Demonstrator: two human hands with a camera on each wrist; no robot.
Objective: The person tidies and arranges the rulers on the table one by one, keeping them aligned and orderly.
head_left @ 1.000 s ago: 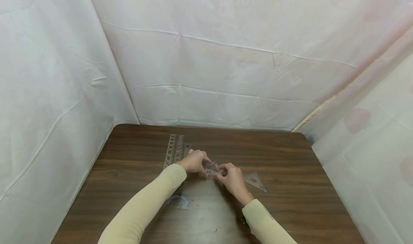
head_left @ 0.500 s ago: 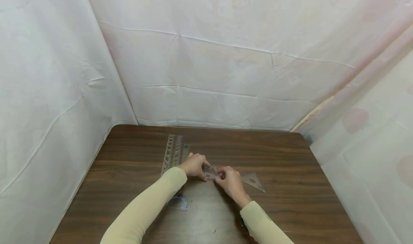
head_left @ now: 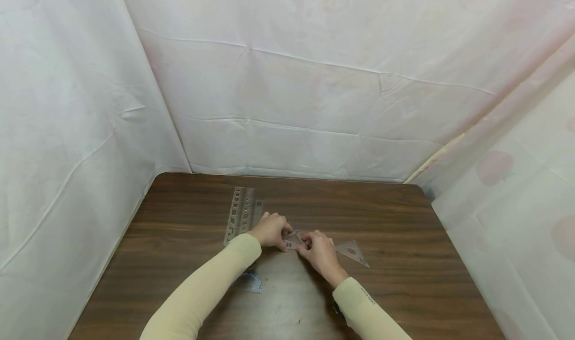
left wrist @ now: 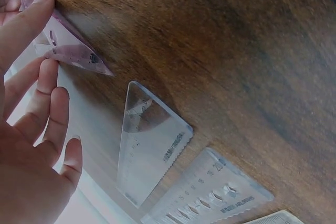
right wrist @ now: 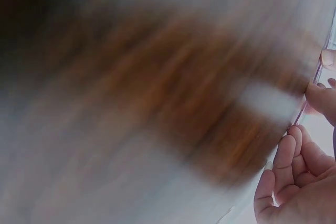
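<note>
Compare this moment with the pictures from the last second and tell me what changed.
Both hands, the left hand and right hand, brought the small clear triangle they pinch between them a little lower toward the table; its raised tip now lies flatter. Neither hand let go. The stencil ruler, protractor and other set square stayed where they were.

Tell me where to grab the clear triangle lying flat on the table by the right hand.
Take the clear triangle by its pointed corner nearest the table's right edge, coming from the right. It lies flat, so probably tip that corner up first; the right hand crowds the other side.
</note>
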